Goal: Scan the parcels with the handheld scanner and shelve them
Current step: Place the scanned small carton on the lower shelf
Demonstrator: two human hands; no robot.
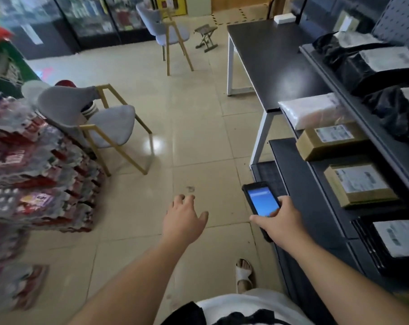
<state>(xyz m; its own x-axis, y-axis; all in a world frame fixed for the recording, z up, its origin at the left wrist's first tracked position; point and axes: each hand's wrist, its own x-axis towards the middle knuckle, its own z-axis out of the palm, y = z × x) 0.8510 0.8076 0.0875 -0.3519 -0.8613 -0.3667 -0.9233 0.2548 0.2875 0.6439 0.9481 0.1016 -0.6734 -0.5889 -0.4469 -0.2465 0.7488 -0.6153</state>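
My right hand [280,221] grips the black handheld scanner [261,201], its blue screen lit and facing up, just left of the dark shelving unit [320,212]. My left hand [183,219] hangs over the tiled floor with relaxed fingers, holding nothing. On the shelves to the right lie parcels: two brown boxes with white labels [327,141] [358,184], a white padded bag [309,111], a black bag with a label at lower right [395,240], and black bags on the upper shelf [372,59].
A black-topped table with white legs [269,59] stands beyond the shelves. Two grey chairs with gold frames [100,123] [168,31] sit on the floor. Stacked packs of bottled drinks [35,172] fill the left side. A small folding stool [207,37] is farther back.
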